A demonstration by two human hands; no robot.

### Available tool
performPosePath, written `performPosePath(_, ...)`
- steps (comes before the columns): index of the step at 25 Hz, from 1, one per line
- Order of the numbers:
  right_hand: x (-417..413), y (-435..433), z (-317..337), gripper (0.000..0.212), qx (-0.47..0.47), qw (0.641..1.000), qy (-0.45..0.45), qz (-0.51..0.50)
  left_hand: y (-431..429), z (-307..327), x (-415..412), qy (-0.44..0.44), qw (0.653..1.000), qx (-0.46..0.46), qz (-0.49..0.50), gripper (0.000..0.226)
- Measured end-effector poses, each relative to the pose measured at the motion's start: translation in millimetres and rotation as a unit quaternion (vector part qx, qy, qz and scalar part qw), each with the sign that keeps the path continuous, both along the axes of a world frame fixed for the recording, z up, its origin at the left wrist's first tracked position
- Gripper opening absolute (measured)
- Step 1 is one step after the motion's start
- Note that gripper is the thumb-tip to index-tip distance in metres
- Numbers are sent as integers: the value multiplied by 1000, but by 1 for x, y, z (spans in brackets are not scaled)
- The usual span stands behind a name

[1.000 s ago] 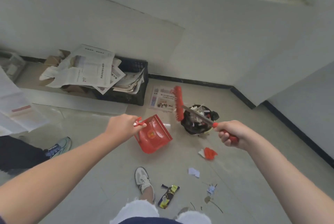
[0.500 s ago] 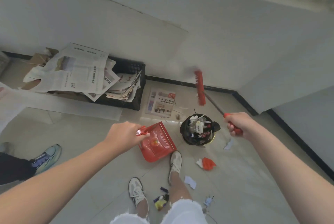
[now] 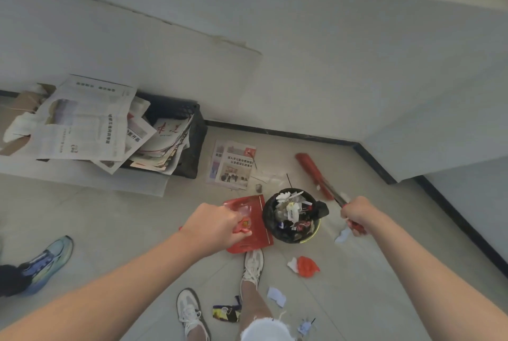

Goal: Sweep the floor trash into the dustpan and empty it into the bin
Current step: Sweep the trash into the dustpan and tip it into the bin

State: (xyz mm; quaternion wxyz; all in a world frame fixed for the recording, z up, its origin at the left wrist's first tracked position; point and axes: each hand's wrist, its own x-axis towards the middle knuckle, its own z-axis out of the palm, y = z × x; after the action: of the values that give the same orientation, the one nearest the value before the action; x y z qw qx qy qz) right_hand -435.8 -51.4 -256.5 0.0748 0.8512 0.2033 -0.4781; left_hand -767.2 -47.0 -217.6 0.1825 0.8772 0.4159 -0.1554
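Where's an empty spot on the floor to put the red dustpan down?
The bare tiles left of the dustpan, between the blue shoe and the black crate, are the widest free patch. It is crowded near the bin and the white shoes: a red wrapper, a white scrap and a yellow-blue wrapper lie there.

Bin (image 3: 272,226) heaped over its rim w/ trash, no slack on top. Dustpan (image 3: 258,217) crowds its left side, broom (image 3: 312,171) slants just behind on the right. Bare floor (image 3: 110,217) left of dustpan, open up to black crate (image 3: 193,148) & another person's shoe (image 3: 46,261). Right of bin: narrow strip to wall (image 3: 467,189), red wrapper (image 3: 306,266) near it
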Motion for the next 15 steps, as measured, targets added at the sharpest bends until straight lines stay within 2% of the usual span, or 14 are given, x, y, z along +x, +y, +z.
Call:
performPosePath(7,34,32,4,9,12,999,12,47,23,-7,67,21,997,-27,-65,42)
performPosePath(13,-14,42,9,14,-8,996,46,80,21,-16,87,21,998,-23,-50,43)
performPosePath(15,-39,35,7,17,-13,997,63,52,13,-14,70,22,999,-18,-25,45)
